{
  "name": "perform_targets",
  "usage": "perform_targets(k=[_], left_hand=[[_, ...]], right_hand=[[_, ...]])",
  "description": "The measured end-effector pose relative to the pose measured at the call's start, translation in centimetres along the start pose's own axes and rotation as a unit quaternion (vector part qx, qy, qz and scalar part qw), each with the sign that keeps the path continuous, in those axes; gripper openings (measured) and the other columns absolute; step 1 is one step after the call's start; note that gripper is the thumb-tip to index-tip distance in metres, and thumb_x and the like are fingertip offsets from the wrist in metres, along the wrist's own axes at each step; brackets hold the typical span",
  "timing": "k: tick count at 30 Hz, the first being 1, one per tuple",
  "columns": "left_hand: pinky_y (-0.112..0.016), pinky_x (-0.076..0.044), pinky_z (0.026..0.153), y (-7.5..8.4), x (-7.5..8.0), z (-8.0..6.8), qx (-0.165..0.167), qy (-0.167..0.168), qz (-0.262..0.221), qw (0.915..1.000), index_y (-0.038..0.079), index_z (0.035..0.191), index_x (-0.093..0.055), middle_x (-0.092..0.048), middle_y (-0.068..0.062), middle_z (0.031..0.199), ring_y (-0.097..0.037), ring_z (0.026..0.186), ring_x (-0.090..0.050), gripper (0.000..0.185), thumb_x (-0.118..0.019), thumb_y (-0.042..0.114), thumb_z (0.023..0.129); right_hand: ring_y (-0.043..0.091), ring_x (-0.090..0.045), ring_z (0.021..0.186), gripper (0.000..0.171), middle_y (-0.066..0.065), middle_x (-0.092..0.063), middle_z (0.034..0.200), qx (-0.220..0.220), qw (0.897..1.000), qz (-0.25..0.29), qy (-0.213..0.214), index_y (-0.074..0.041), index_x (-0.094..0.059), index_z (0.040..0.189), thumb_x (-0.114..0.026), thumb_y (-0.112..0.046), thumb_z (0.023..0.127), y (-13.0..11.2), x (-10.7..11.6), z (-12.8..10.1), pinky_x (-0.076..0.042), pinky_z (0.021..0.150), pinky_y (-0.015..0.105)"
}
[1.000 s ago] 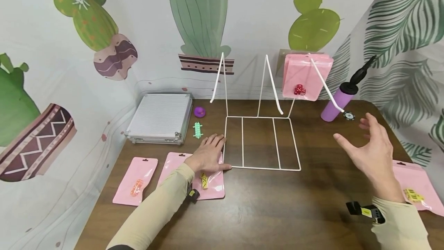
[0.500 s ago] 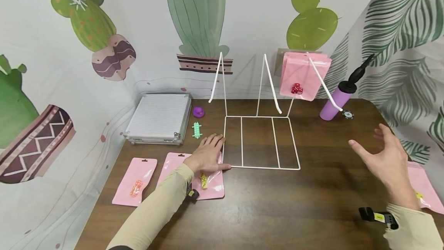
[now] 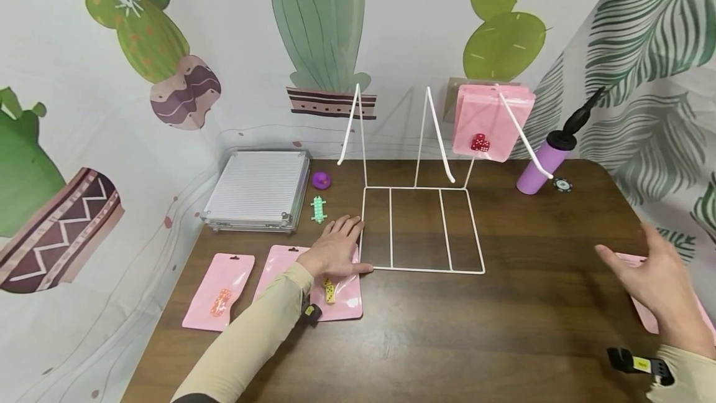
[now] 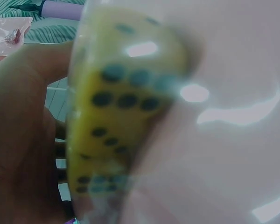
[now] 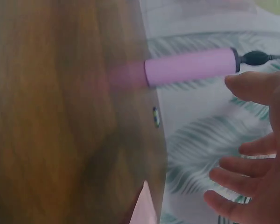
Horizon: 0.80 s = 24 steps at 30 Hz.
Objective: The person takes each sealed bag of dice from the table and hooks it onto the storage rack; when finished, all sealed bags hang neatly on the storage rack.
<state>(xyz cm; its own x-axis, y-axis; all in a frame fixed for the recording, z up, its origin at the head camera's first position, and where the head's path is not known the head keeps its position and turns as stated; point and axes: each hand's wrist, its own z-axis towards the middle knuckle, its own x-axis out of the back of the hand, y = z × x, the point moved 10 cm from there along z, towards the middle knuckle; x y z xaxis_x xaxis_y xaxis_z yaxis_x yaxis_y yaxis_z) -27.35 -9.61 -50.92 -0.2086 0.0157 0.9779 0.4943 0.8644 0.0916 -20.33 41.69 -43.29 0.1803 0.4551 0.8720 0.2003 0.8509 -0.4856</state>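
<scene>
My left hand (image 3: 334,249) rests at the left side of the white wire rack (image 3: 422,272), fingers extended and the thumb along its front corner. Under that hand and wrist lies a pink zip pouch (image 3: 285,266) with yellow dice (image 3: 329,291) in it; the dice loom large in the left wrist view. My right hand (image 3: 662,288) hovers with thumb and fingers spread, holding nothing. It partly hides another pink pouch (image 3: 644,316) at the table's right edge. On the rack's right hook hang pink pouches (image 3: 495,120), the front one showing red dice (image 3: 480,142).
A silver case (image 3: 257,188) stands at the back left, beside a purple ring (image 3: 321,180) and a green toy (image 3: 318,209). A pink pouch with orange contents (image 3: 218,291) lies front left. A purple pump (image 3: 542,163) and a poker chip (image 3: 562,185) are back right.
My right hand has moved right and toward the table's near side, from beside the right pouch to over it. The left hand stays in place on the rack's edge.
</scene>
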Motion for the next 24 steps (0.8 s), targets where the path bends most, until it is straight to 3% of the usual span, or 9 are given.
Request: perform_targets(k=[6,14,19,24], left_hand=[[-0.054,-0.020,0.118,0.0,0.1,0.1,-0.003,0.003,-0.003,1.0000,0.008,0.153,-0.026,-0.024,-0.011,0.160,-0.034,0.147,-0.021,0.107,-0.056,0.077,0.078],[-0.052,-0.019,0.119,0.1,-0.1,0.2,-0.001,-0.008,0.001,1.0000,0.008,0.155,-0.023,-0.022,-0.011,0.161,-0.033,0.148,-0.018,0.109,-0.055,0.077,0.078],[-0.053,-0.020,0.119,0.1,-0.1,0.1,-0.002,-0.005,0.001,1.0000,0.007,0.154,-0.024,-0.022,-0.011,0.160,-0.033,0.148,-0.019,0.108,-0.055,0.077,0.078],[-0.053,-0.020,0.119,0.0,0.0,0.1,0.000,-0.007,0.006,1.0000,0.008,0.154,-0.024,-0.023,-0.011,0.160,-0.033,0.148,-0.019,0.108,-0.055,0.077,0.078]], right_hand=[[0.067,-0.025,0.125,0.091,0.047,-0.022,0.143,0.006,0.999,-0.026,-0.023,0.009,-0.008,0.151,-0.056,-0.043,0.094,2.1,-0.4,-0.4,-0.024,0.098,0.073],[0.069,-0.029,0.116,0.088,0.047,-0.023,0.141,-0.013,0.999,-0.039,-0.034,0.000,-0.006,0.154,-0.055,-0.042,0.095,4.5,-0.3,-0.5,-0.028,0.092,0.072],[0.070,-0.029,0.115,0.088,0.050,-0.021,0.139,-0.011,0.997,-0.062,-0.046,0.008,-0.005,0.151,-0.053,-0.041,0.096,5.7,-0.4,-0.6,-0.029,0.090,0.072],[0.068,-0.025,0.121,0.084,0.050,-0.019,0.139,-0.003,0.997,-0.063,-0.052,0.013,-0.008,0.148,-0.055,-0.034,0.096,6.8,-0.8,-0.5,-0.025,0.097,0.073]])
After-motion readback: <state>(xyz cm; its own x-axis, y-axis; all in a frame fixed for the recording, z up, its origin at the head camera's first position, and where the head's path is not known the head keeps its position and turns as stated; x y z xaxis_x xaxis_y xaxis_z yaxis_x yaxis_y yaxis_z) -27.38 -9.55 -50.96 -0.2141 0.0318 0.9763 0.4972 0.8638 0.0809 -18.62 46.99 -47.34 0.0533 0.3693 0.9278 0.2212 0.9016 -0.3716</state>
